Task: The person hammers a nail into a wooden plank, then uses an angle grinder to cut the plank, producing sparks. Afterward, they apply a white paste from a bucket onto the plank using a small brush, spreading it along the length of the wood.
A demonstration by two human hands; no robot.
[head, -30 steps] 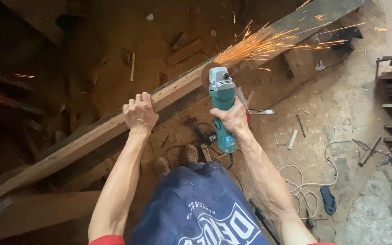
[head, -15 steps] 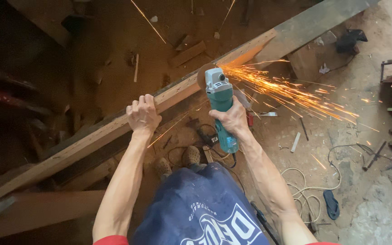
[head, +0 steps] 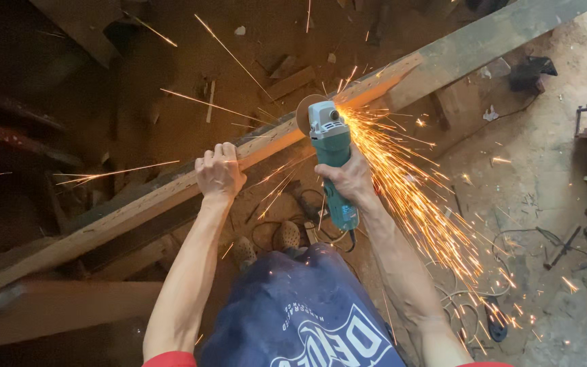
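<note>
Dusty floor; right hand (head: 352, 178) grips grinder (head: 333, 160), disc beyond knuckles.

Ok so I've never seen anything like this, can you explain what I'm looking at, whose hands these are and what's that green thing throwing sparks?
The picture comes from a camera worn on a person's head, looking down at their own arms. The right hand grips a green angle grinder, a power tool with a spinning disc. Its disc meets a long wooden beam that runs slantwise, and sparks spray toward the floor. The left hand presses down on the beam. Below lie cables, wood scraps and a sandal.
</note>
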